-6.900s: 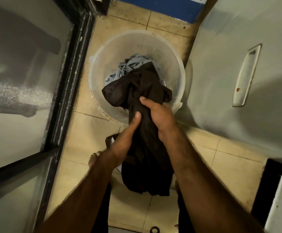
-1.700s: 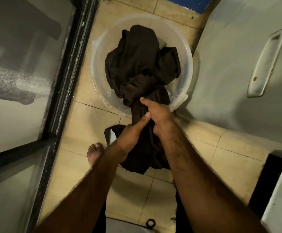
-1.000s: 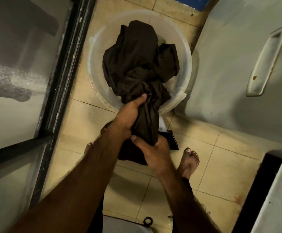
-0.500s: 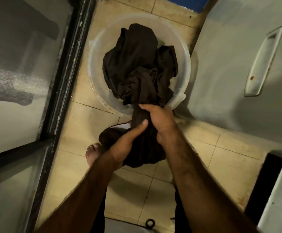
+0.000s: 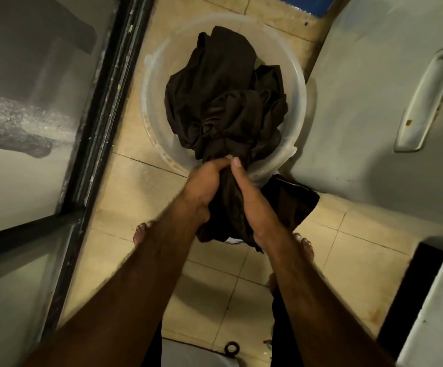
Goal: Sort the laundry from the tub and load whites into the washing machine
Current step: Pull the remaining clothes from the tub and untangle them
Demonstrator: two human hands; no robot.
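Head view: translucent tub [image 5: 157, 83] on the tiled floor [image 5: 141, 189]. Dark garment [image 5: 215, 102] heaped in it, long axis running over the near rim toward the person. Left hand [image 5: 204, 186] and right hand [image 5: 252, 197] both clenched round its twisted neck, side by side. Bulk lies ahead, tail hangs below. No whites visible.

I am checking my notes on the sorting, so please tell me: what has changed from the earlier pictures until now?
The dark cloth now lies heaped in the tub and hides the light blue cloth seen at first. The left hand and right hand moved their grip along it and now hold it side by side at the near rim. The tub stayed in place.
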